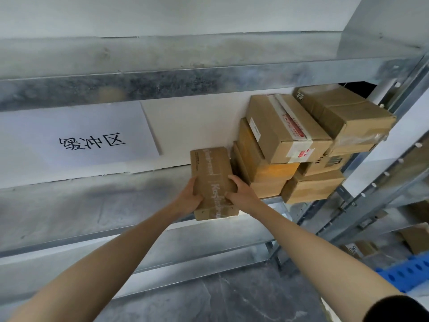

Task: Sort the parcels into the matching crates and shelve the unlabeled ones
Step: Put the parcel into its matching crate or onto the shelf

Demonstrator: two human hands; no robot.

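A small brown cardboard parcel [211, 175] with white printed lettering rests partly on the metal shelf [92, 205], its near end overhanging the shelf's front edge. My left hand [188, 198] grips its left side and my right hand [241, 194] grips its right side. Just to its right stands a stack of several cardboard parcels [285, 129], some with white and red labels, filling the shelf's right end. The held parcel sits beside the stack's leftmost box, close to it.
A white sheet with black characters [90, 140] hangs on the wall behind the shelf. Another metal shelf [162, 73] runs above. A second rack [394, 182] with more boxes stands at right, and a blue perforated crate [408, 270] sits low right.
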